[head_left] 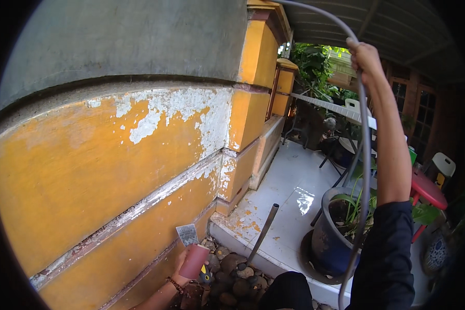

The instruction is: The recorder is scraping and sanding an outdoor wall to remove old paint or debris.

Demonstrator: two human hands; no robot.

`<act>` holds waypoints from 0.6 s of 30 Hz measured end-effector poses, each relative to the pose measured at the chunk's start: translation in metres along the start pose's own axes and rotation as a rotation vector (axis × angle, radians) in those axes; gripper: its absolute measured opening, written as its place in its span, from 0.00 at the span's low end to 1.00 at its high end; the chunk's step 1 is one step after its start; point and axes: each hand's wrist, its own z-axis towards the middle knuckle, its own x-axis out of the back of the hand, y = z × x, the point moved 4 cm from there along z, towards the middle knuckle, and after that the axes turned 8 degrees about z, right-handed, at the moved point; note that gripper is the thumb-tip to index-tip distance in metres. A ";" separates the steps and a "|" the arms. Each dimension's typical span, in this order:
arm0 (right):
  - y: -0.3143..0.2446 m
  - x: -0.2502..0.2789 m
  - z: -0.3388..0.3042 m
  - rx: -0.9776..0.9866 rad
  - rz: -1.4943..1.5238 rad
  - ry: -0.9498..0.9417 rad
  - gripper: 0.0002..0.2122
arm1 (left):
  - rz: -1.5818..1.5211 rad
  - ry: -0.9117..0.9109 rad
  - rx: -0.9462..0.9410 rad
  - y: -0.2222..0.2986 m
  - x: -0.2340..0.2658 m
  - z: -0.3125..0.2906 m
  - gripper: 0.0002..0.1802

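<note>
Two hands are occupied at once, and yours are far apart. Your right hand (366, 59) is raised high at the upper right, its fingers curled tight around a grey hose (366, 155). Your left hand (182, 261) is low, beside the foot of the peeling yellow wall (88, 181), closed around a reddish-brown piece of sandpaper (194, 261) and a putty knife (187, 234) together; the paper hides most of your fingers, so which of them pinch what, you cannot tell from this view.

The likeliest trouble is the hose: its lower run passes in front of the blue plant pot (325, 248) and its leaves (355, 201), so a sharp pull could snag the foliage, or a tight bend could kink the line. Your doubled left grip is probably the weaker one; if it loosens, the putty knife could slide out onto the rounded stones (237, 266) below. The tilted metal pipe (263, 232) stands near that hand and might knock your knuckles on a careless swing.

The hose arcs from the top edge down to your fist, then runs nearly upright, bowing slightly right, to the bottom edge. The putty knife's blade points up and a little left, its long axis slanting down right toward the yellow-and-black handle; the sandpaper's long axis leans up and right.
</note>
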 end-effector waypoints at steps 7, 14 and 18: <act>0.053 0.027 0.078 -0.135 -0.363 -0.136 0.17 | 0.174 0.028 0.074 -0.009 0.005 0.004 0.11; 0.122 0.015 -0.120 -0.450 -0.169 -0.312 0.08 | -0.051 -0.067 0.149 -0.007 -0.005 -0.010 0.10; 0.145 0.043 -0.269 -0.640 -0.026 -0.319 0.08 | -0.331 -0.104 0.286 -0.014 -0.010 -0.017 0.08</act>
